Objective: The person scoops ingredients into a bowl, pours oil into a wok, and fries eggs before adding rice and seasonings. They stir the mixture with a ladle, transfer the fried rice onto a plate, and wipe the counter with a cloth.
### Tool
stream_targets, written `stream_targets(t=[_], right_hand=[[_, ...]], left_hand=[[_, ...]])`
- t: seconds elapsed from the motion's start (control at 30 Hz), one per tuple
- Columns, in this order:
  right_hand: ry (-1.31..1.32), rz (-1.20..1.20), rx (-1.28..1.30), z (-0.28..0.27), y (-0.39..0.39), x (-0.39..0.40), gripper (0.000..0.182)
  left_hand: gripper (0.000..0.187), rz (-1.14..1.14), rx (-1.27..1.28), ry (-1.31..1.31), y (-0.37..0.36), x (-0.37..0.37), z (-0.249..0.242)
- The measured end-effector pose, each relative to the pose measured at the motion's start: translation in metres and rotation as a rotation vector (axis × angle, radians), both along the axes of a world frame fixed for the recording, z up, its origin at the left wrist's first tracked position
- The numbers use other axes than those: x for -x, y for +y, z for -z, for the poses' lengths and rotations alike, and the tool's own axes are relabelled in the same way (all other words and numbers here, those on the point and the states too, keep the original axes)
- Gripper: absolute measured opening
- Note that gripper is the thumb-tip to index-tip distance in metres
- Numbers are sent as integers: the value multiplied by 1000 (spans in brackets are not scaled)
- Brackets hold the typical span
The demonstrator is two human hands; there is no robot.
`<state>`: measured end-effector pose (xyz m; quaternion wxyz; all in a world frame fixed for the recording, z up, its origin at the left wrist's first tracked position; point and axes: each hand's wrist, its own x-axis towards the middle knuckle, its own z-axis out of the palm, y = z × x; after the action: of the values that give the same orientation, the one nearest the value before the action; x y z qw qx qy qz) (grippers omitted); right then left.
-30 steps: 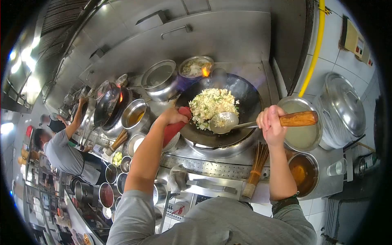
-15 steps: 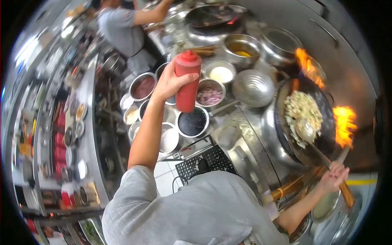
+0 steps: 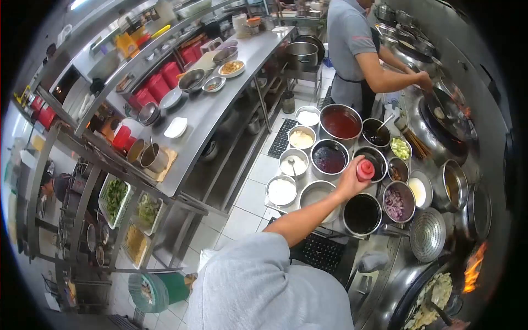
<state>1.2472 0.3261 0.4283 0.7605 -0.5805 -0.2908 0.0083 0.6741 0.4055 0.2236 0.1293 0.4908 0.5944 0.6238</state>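
My left hand (image 3: 350, 181) is wrapped round a red squeeze bottle (image 3: 364, 169), held upright among the sauce pots. Just beyond it is a dark pot (image 3: 378, 159), partly covered by hand and bottle. A pot of dark liquid (image 3: 362, 214) stands to the near right of the hand. At the bottom right edge my right hand (image 3: 457, 325) shows only in part, closed at the handle of a ladle (image 3: 438, 311). The ladle's head rests in pale chopped food (image 3: 434, 294) inside a wok (image 3: 404, 305).
Flame (image 3: 474, 268) rises beside the wok. A perforated strainer (image 3: 427, 235) lies by a bowl of chopped onion (image 3: 398, 202). A co-worker (image 3: 357, 55) stands at another wok (image 3: 448, 121). Left is a steel counter (image 3: 203, 115) with dishes; a green bin (image 3: 175, 287) stands below.
The view has swung left, bringing the counter and bin into sight. My left hand has brought the bottle down among the pots. My right hand has slid mostly out of view.
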Motion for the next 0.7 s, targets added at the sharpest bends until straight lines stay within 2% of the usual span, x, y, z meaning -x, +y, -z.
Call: stream_targets(t=[0.03,0.13,0.2,0.23,0.3,0.33,0.37,0.4,0.43,0.5,0.53,0.57,0.63,0.67,0.7], right_hand=[[-5,-18,-1,0,7,3,28],[-17,-86,15,3,28,7,25],[-17,-116,28,7,37,4,25],[-22,-128,28,7,38,2,25],[-20,-149,29,7,39,-7,25],[-22,-157,36,8,39,-14,26],[-23,-160,41,8,36,-19,27],[-25,-171,38,7,34,-29,28],[-33,-183,38,6,37,-39,29],[-27,-188,61,5,33,-73,32],[-21,-182,68,2,24,-98,34],[-3,-191,65,-3,13,-129,35],[90,-292,31,0,-13,-208,39],[151,-377,10,-2,-20,-233,41],[147,-501,-21,4,-27,-263,43]], left_hand=[[80,-6,28,-37,-2,0,-1],[79,-344,-106,361,-40,-28,-75],[74,13,-166,212,-52,-90,-90],[70,218,-248,221,-50,-131,-88],[73,687,-195,241,-71,-236,-87],[79,936,-270,223,-87,-274,-90],[67,900,-399,421,-104,-315,-82],[77,1117,-321,620,-105,-363,-55],[52,985,-502,900,-119,-352,-82],[49,1165,-222,1019,-123,-371,-74],[49,1281,-125,1073,-125,-394,-67],[43,1168,-397,1010,-116,-419,-25],[35,1161,-361,1038,-101,-412,-29],[29,1335,-219,850,-94,-401,-40],[24,1222,-274,851,-102,-393,-38]])
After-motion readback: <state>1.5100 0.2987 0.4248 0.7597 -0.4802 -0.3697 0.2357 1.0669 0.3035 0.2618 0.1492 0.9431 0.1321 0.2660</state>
